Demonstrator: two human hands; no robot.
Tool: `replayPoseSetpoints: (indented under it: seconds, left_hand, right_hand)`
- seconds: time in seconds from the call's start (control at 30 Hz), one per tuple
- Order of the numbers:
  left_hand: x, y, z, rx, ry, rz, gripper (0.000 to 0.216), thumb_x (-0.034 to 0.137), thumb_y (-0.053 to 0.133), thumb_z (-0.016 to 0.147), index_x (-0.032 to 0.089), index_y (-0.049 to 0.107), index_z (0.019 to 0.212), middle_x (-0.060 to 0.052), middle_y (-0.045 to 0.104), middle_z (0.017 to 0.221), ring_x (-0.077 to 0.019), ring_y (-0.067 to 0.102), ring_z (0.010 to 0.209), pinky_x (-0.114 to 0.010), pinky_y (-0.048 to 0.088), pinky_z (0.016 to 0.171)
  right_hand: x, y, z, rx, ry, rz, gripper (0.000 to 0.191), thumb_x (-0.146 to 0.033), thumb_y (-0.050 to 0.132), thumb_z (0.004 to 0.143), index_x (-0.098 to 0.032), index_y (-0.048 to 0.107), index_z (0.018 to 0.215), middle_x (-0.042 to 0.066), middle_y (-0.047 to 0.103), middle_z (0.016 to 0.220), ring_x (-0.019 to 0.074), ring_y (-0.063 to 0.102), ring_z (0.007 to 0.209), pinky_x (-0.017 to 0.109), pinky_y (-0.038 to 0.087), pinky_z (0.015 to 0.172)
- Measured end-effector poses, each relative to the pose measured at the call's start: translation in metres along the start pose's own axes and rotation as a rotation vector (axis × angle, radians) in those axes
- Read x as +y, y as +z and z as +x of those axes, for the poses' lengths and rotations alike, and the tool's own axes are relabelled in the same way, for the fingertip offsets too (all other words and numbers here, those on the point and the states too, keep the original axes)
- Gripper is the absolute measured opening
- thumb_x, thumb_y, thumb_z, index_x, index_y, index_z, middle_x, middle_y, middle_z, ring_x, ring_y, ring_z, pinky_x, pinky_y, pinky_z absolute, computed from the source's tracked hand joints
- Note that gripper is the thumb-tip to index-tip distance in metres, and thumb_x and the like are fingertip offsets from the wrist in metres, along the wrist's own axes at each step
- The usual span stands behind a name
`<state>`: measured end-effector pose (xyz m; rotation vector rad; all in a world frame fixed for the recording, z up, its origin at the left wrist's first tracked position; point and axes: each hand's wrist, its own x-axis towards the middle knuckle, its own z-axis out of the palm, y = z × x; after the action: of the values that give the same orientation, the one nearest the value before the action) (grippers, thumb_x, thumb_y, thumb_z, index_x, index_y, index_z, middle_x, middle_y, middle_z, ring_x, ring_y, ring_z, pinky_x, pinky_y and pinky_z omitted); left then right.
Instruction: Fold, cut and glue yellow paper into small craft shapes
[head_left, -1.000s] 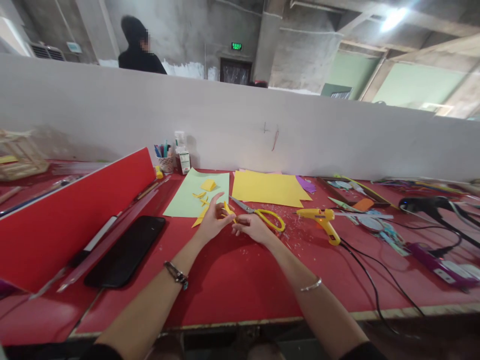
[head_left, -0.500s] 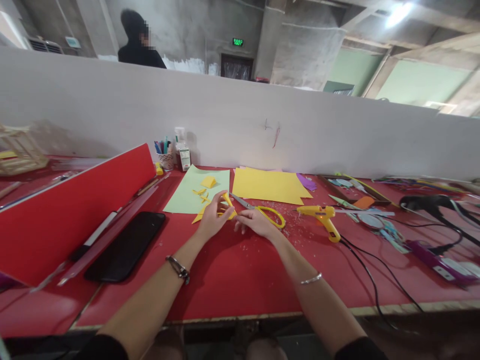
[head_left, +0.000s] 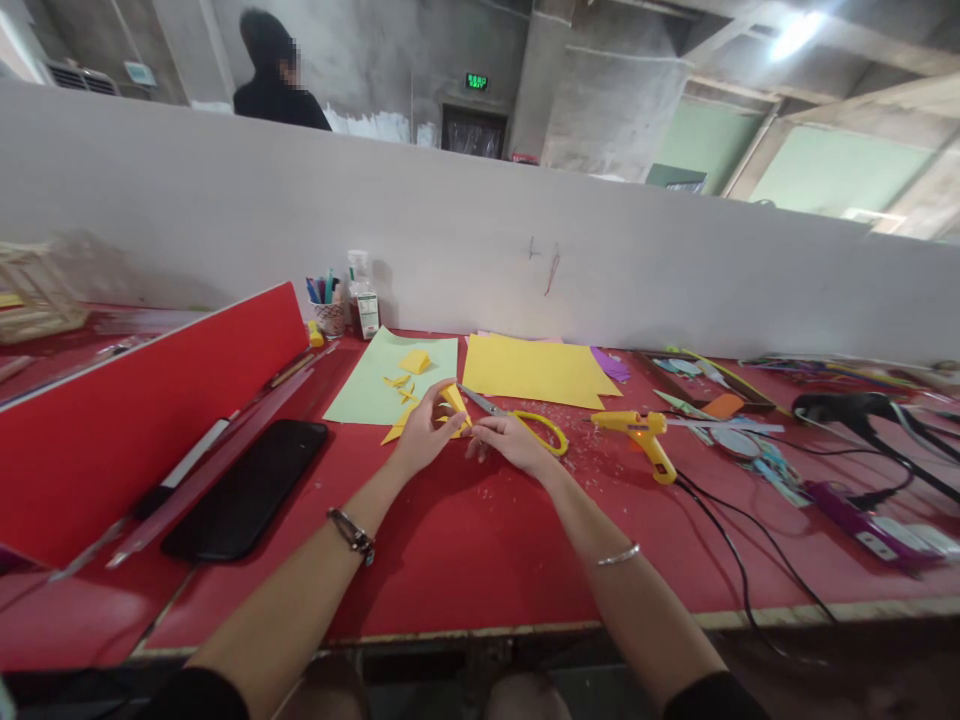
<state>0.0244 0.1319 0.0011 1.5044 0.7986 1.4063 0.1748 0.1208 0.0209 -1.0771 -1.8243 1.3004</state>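
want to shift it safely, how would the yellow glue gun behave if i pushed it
The glue gun would probably swivel rather than roll, since its handle juts out at an angle. Its black cord may tug back, as it trails over the table edge.

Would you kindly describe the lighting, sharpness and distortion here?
Head view: the lamp glares white at upper right; the bottle casts a soft shadow on the partition; detail on the yellow piece in the left hand looks soft; the wide lens seems to stretch the power strip near the right edge.
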Motion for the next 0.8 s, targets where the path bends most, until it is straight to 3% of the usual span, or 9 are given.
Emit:
replayPoseSetpoints:
  seconds: [0.17,0.43,0.8]
  left_hand:
    - [0.0010,0.0006,-0.0011,-0.008,0.001,-0.020,0.049,0.028,0.057,0.065,0.019,0.039,0.110,0.001,0.053,0.079,-0.0091,0.053,0.066,-0.020,0.045,0.057]
    - [0.0010,0.0008,0.0002,-0.079,-0.078,-0.038,0.067,0.026,0.062,0.058,0.017,0.030,0.116,0.004,0.054,0.067,-0.0102,0.053,0.061,-0.023,0.045,0.057]
    - [-0.0009,0.0001,0.0002,-0.059,-0.077,-0.014,0.067,0.026,0.062,0.059,0.017,0.031,0.117,0.004,0.055,0.066,-0.0095,0.054,0.058,-0.022,0.044,0.056]
  right_hand:
    - [0.0011,0.0006,0.0008,0.012,0.006,-0.016,0.036,-0.048,0.053,0.066,-0.012,0.060,0.071,0.000,0.061,0.054,0.0072,0.051,0.042,0.021,0.039,0.047]
    - [-0.0009,0.0030,0.0001,0.020,-0.008,-0.037,0.042,-0.055,0.051,0.064,-0.013,0.057,0.061,0.002,0.061,0.053,0.0080,0.051,0.043,0.021,0.039,0.048]
    - [-0.0004,0.0005,0.0010,-0.033,0.038,0.050,0.037,-0.049,0.057,0.062,-0.013,0.059,0.068,0.001,0.062,0.056,0.0094,0.055,0.049,0.023,0.043,0.054]
